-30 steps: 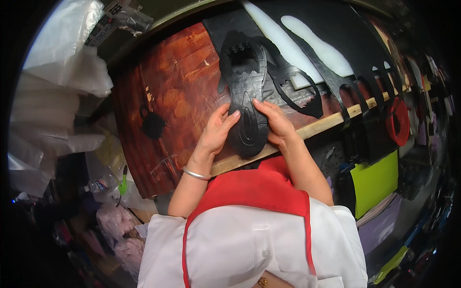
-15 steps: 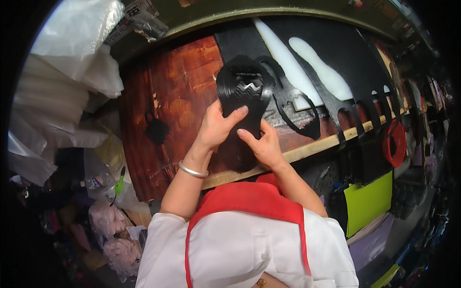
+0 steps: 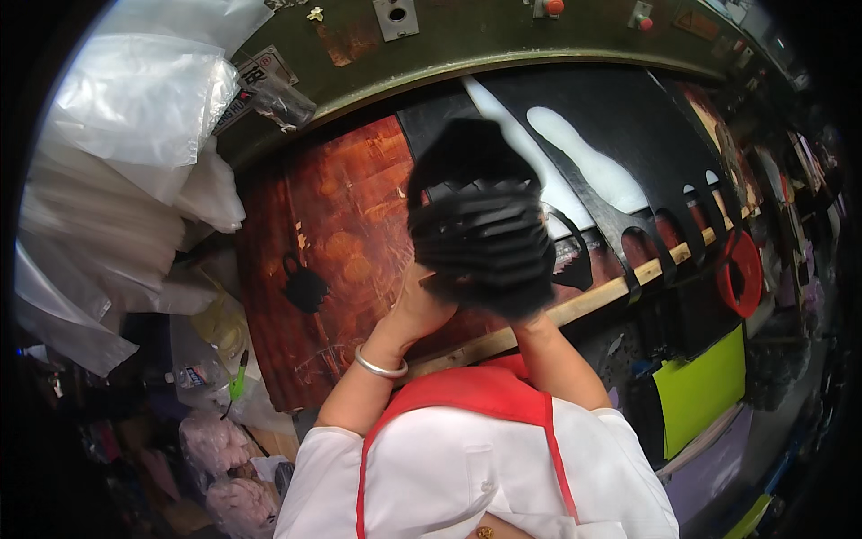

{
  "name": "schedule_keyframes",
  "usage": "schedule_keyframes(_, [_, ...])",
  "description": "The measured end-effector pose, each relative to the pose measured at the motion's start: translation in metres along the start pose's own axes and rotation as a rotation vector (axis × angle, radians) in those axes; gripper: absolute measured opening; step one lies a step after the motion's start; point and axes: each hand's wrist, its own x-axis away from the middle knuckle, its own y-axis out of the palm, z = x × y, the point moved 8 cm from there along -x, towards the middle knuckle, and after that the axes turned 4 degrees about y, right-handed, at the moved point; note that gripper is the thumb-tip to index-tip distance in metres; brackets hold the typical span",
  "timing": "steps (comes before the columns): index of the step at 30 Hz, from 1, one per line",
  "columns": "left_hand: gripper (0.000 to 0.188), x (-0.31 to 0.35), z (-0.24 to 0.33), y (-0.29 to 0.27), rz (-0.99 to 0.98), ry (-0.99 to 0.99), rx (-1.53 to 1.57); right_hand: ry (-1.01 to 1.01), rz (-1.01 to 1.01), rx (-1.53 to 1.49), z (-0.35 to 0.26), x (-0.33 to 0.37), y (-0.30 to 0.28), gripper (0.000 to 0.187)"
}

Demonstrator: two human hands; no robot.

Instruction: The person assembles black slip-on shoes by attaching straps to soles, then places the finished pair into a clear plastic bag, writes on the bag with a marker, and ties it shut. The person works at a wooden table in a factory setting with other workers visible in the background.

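In front of my chest, above the work table, I hold a stack of black flat cut pieces (image 3: pixel 480 242), smeared by motion, its layered edges facing me. My left hand (image 3: pixel 422 304) grips its lower left side, with most of its fingers hidden. Beneath the right end, my right hand (image 3: pixel 532 325) is nearly all covered by the stack; its wrist shows. Just behind and to the right lies a black sheet (image 3: pixel 620 117) with a sole-shaped opening (image 3: pixel 588 162) showing white. A black scrap loop (image 3: pixel 575 256) lies beside the stack.
A small black offcut (image 3: pixel 305 289) rests on the worn red-brown board (image 3: pixel 350 198). Clear plastic bags (image 3: pixel 135 117) hang at left. A green machine beam (image 3: pixel 476 36) spans the back. At right are a red container (image 3: pixel 742 274) and a lime-green sheet (image 3: pixel 702 391).
The black stack has been lifted and tipped, so its layered edges now face me. My hands have shifted underneath it and their fingers are now mostly hidden. The view has tilted slightly upward.
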Motion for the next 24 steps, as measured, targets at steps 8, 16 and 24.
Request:
schedule_keyframes(8, [0.036, 0.037, -0.004, -0.014, 0.105, -0.142, -0.023, 0.116, 0.078, -0.275, 0.016, 0.019, 0.011, 0.083])
schedule_keyframes(16, [0.038, 0.033, -0.012, -0.009, 0.081, -0.109, 0.033, 0.148, 0.096, -0.481, 0.043, 0.029, 0.014, 0.074])
schedule_keyframes(24, [0.048, -0.025, 0.035, -0.070, -0.413, -0.026, -0.255, 0.190, 0.255, -0.286, 0.008, -0.013, -0.099, 0.057])
